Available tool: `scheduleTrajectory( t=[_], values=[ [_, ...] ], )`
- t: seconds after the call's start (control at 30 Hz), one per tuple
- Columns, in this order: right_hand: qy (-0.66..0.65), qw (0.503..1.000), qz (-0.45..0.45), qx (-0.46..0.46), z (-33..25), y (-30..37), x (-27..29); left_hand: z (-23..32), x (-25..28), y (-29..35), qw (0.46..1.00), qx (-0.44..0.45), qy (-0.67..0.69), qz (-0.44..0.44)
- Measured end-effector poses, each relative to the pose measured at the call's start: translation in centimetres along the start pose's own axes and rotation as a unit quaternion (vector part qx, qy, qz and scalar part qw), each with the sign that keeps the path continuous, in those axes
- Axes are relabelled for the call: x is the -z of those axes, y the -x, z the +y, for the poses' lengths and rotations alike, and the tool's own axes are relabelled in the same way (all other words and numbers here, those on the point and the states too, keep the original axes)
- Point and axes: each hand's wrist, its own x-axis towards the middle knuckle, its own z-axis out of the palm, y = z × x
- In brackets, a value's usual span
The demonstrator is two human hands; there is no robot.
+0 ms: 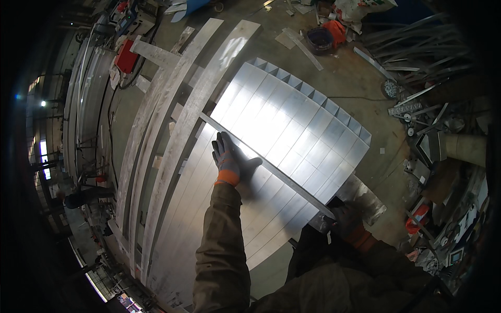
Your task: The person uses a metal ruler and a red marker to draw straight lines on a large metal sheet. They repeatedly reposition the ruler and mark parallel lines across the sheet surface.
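Note:
A row of silvery rectangular metal tubes (292,122) lies side by side in front of me, their hollow ends showing at the far right. Across them runs a long straight metal bar (271,166), slanting from upper left to lower right. My left hand (228,159), in a dark glove with an orange cuff, rests flat on the tubes just below the bar, fingers stretched and thumb spread toward it. At the bar's near right end, my right hand (347,216) is closed on it in a matching glove; shadow hides part of its fingers.
Long metal beams (177,130) stand left of the tubes. A red box (126,56) sits at the upper left, and a dark bucket (319,40) at the top. Thin metal strips (417,49) pile up at the far right, above scattered tools and scraps (443,229).

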Motion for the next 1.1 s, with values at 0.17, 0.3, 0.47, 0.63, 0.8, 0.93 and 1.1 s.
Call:
scheduleTrajectory(
  t=[0.17, 0.3, 0.47, 0.63, 0.8, 0.93, 1.1],
  values=[
    [0.022, 0.998, 0.055, 0.026, -0.1, -0.5, -0.8, 1.6, 2.1, 0.4, 0.998, -0.008, -0.048, 0.035],
    [-0.063, 0.996, 0.046, -0.039, -0.1, -0.5, -1.0, 2.6, 4.8, 0.7, 0.997, -0.063, -0.050, 0.000],
    [-0.207, 0.971, 0.028, -0.116, -0.2, -1.2, -0.5, 3.8, 6.1, 1.1, 1.000, -0.021, 0.020, -0.011],
    [-0.254, 0.954, 0.016, -0.156, -0.5, -1.4, -2.1, 3.7, 6.2, 1.0, 0.999, -0.025, 0.005, -0.022],
    [-0.186, 0.974, 0.037, -0.126, -0.2, -0.9, -3.0, 3.6, 6.2, 0.9, 0.999, -0.018, 0.022, -0.027],
    [-0.163, 0.978, 0.051, -0.118, -0.4, -0.9, -2.9, 3.6, 6.1, 0.8, 0.999, -0.020, 0.024, -0.026],
    [-0.174, 0.974, 0.042, -0.135, -0.7, -1.2, -2.6, 3.5, 5.9, 0.8, 1.000, -0.024, 0.012, -0.015]
  ],
)
